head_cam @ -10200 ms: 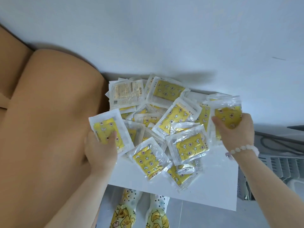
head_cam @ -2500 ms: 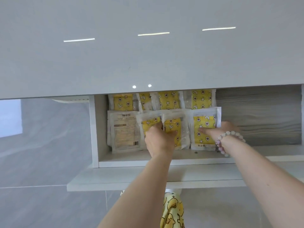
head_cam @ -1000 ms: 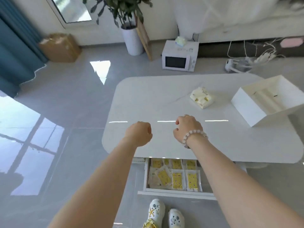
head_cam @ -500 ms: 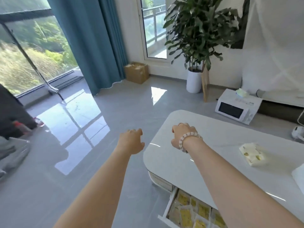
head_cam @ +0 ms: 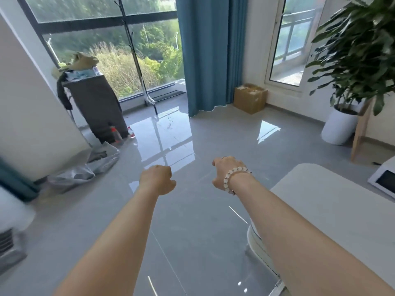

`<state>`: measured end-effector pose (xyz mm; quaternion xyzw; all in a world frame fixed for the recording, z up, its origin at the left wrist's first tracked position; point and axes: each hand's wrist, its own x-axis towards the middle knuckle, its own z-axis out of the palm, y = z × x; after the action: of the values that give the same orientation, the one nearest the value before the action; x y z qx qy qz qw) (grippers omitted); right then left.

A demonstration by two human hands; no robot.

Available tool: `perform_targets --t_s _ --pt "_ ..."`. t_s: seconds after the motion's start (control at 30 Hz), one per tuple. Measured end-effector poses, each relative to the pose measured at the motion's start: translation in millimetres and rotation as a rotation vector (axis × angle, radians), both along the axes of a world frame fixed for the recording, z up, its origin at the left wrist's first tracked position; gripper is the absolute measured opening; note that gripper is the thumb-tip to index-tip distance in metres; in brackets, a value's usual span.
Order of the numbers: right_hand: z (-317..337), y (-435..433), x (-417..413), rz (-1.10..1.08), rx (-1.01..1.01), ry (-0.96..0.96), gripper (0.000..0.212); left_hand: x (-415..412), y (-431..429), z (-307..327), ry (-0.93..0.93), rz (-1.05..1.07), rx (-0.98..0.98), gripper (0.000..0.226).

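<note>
Fingers of the left hand (head_cam: 157, 180) and right hand (head_cam: 226, 171) curl into loose fists, gripping nothing.
White desk (head_cam: 333, 210) sits just beside the right forearm; turning away looks like the step, so swing the elbow wide of its rounded edge. Glossy floor (head_cam: 192, 221) ahead lies open; crumpled bag (head_cam: 85, 167) and potted plant (head_cam: 359, 50) flank it.

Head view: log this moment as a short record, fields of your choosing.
left hand: fingers curled, holding nothing, above the floor
right hand: fingers curled, holding nothing; bead bracelet on the wrist
table: white, at the right, beside the right arm
far side: cardboard box, blue curtain, plant in a white pot
microwave: right edge, beyond the table
</note>
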<state>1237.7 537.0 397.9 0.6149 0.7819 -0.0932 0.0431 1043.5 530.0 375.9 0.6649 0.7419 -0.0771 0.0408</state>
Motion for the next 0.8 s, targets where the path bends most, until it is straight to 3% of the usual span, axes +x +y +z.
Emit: perform_targets --t_s 0.37,0.8 --pt "-3.2 20.6 -214.7 0.316 0.035 0.015 0.047 -202.6 -29.9 -2.7 0.03 0.286 -0.026 0.033" --pt "-19.9 30.1 -347.7 0.519 0.046 -0.099 0.046 -317.4 -53.8 -38.5 -0.025 0.481 -0.032 0.031"
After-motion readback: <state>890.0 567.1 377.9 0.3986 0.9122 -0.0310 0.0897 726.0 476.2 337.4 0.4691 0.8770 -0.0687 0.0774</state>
